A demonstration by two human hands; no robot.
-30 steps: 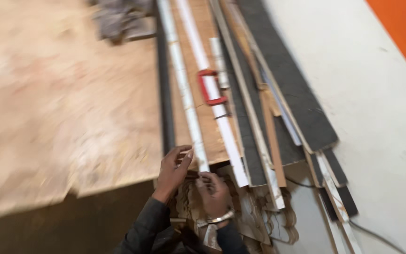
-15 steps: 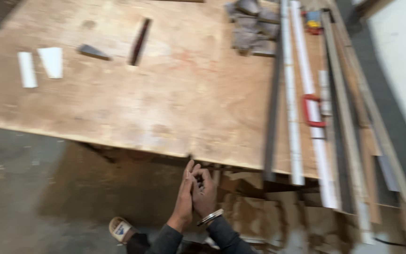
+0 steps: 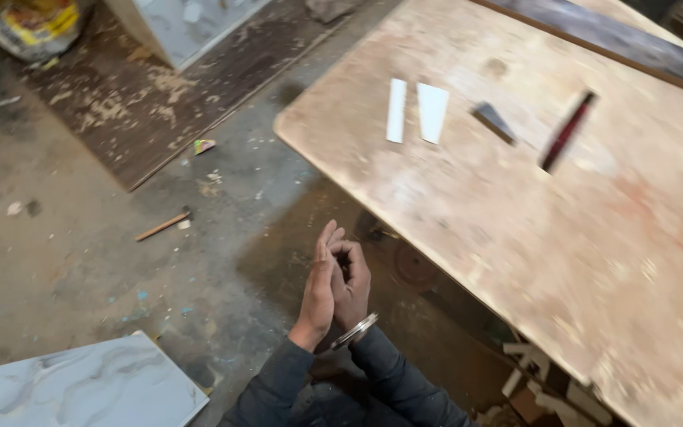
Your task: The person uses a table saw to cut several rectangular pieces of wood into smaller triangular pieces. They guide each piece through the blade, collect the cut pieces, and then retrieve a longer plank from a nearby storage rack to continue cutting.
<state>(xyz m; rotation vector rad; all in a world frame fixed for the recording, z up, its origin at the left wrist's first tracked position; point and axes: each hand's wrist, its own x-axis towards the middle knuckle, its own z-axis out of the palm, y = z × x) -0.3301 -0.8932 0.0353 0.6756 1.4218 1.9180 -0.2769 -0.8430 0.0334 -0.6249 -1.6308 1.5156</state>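
Lower centre of frame: left hand (image 3: 319, 283) and right hand (image 3: 351, 286) are pressed together, palm to palm, right fingers curled against the left; whether anything lies between them cannot be told. A metal bracelet (image 3: 355, 330) sits on the right wrist. Both hands hang over the floor (image 3: 81, 261), just beside the plywood table (image 3: 563, 237) edge. Two white strips (image 3: 416, 112) lie on the table, upper centre.

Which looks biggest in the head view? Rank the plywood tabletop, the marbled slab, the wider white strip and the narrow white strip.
1. Plywood tabletop
2. Marbled slab, cut off by the frame and nearer the camera, so its place is unsure
3. Wider white strip
4. Narrow white strip, similar length, thinner
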